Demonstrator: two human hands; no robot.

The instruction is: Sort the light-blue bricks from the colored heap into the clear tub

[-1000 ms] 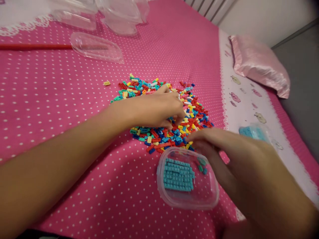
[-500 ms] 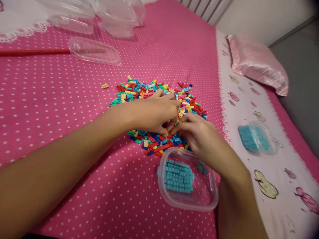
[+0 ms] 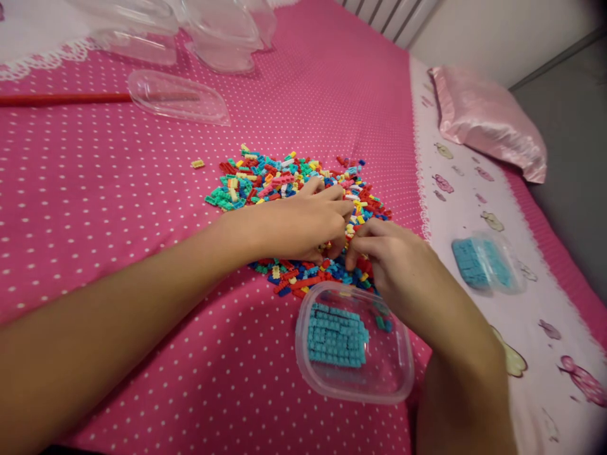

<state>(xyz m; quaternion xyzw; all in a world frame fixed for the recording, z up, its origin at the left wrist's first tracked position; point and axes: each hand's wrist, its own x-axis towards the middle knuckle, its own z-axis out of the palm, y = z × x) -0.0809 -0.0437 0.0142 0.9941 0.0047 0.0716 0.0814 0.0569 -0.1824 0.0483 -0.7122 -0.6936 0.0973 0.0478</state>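
Observation:
A heap of small building bricks in many colours (image 3: 270, 169) lies on the pink dotted sheet. My left hand (image 3: 308, 221) reaches across the heap, palm down, with its bent fingers apart and their tips among the bricks. Beside it on the right, my right hand (image 3: 391, 253) is closed, fingers curled together and tips down at the bricks. Whatever it may hold is hidden. Just below the heap stands a clear plastic tub (image 3: 384, 382). Inside the tub are a block of joined turquoise bricks (image 3: 336, 335) and a few loose greenish ones at the upper right.
A second clear tub with turquoise bricks (image 3: 478, 262) sits on the white printed border at right. A pink satin pillow (image 3: 490, 126) lies beyond it. At upper left are clear plastic containers (image 3: 222, 35), a clear scoop-shaped piece (image 3: 177, 98) and a red stick (image 3: 66, 99).
My left hand has shifted slightly right and down over the heap. My right hand has moved a little right, so the fingertips of both hands are farther apart.

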